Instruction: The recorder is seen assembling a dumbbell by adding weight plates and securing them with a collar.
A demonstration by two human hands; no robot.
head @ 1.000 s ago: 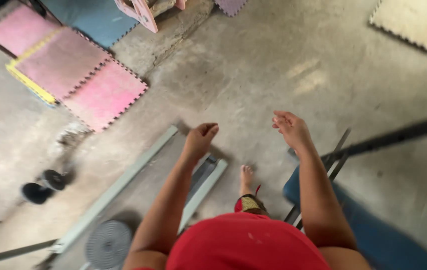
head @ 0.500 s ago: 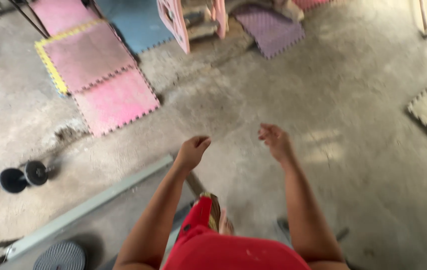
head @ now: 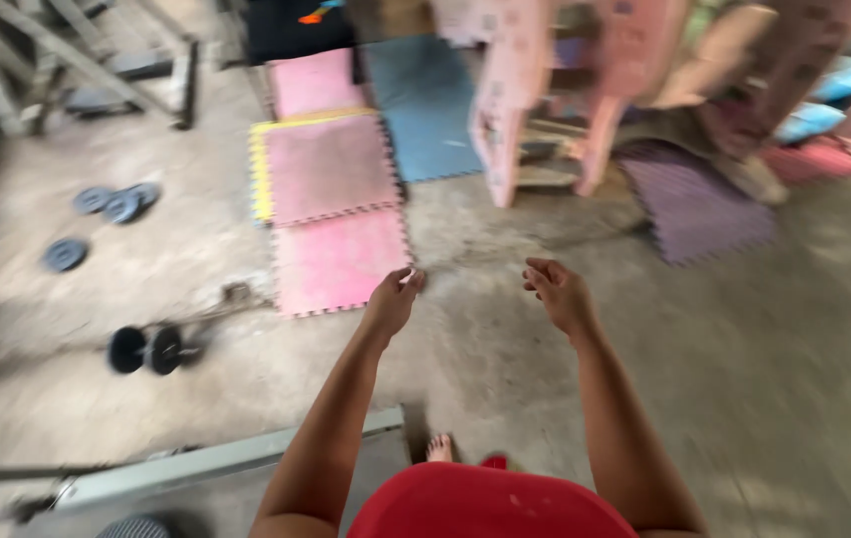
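Both my arms reach forward over a bare concrete floor [head: 505, 349]. My left hand [head: 392, 301] hangs loosely curled and holds nothing, just in front of the near edge of a pink foam mat [head: 338, 261]. My right hand [head: 557, 291] is also loosely curled and empty, above the concrete. My bare foot [head: 439, 447] shows below, next to my red clothing [head: 490, 506]. The view is motion-blurred.
More foam mats lie ahead: pink [head: 331, 164], blue [head: 423, 108], purple [head: 696, 204]. Pink plastic furniture [head: 505, 100] stands behind them. A dumbbell [head: 146, 350] and loose weight plates [head: 112, 204] lie to the left. A grey metal beam [head: 216, 463] lies at lower left.
The view has swung upward and forward, so the mats and pink furniture are closer. My hands stay empty and out in front, slightly more curled.
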